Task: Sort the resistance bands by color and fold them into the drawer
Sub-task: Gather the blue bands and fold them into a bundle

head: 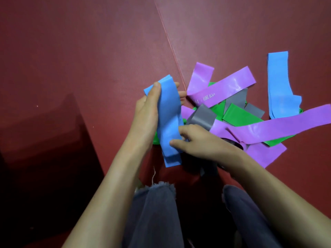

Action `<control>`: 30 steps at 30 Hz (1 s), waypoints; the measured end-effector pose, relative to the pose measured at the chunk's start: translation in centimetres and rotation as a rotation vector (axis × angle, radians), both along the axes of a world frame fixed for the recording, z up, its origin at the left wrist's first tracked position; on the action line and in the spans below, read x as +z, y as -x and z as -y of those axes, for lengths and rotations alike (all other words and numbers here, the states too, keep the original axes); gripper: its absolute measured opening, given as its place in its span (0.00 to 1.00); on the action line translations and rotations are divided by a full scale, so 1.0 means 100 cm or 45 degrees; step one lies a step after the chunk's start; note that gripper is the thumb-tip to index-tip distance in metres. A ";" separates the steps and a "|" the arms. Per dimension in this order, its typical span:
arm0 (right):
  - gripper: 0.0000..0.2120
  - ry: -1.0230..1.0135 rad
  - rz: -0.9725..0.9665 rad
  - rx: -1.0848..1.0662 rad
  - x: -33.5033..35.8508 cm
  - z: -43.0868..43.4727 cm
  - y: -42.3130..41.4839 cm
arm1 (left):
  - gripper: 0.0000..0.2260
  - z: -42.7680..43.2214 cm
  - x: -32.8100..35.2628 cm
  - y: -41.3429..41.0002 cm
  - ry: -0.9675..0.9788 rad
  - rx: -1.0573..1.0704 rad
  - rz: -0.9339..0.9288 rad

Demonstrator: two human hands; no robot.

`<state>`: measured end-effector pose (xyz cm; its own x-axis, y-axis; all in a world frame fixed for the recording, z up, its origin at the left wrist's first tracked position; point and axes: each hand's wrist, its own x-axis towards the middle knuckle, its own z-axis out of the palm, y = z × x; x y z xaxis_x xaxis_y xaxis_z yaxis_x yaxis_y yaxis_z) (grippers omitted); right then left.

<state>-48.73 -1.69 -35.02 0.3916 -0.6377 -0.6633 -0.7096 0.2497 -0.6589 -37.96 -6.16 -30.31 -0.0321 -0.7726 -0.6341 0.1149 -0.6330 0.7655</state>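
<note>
Left hand [148,111]: fingers and thumb clamped round the upper end of a blue band [169,119], lifted off the surface.
Right hand [198,140]: thumb and fingers pinch the same band's lower part.
Pile: purple bands [222,90], green bands [238,117] and grey bands [202,116] lie crossed on the red mat [89,51], just right of its seam [170,43].
Second blue band [279,86]: at the pile's far right side, on the mat.

The mat [89,51] is dark red with a fine ribbed grain. At 9 o'clock of the pile the sky-blue band [169,119] is plain; a second blue band [279,86] shows at 2 o'clock. Between them, a purple band [223,90] carries pale lettering, a green band [238,117] and a grey band [201,117] are plain. At 6 o'clock, the trousers [155,212] are faded grey-blue.
</note>
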 end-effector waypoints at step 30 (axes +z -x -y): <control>0.22 0.375 -0.877 -1.144 -0.056 0.005 0.210 | 0.15 0.000 0.000 0.111 -0.211 -0.282 -0.218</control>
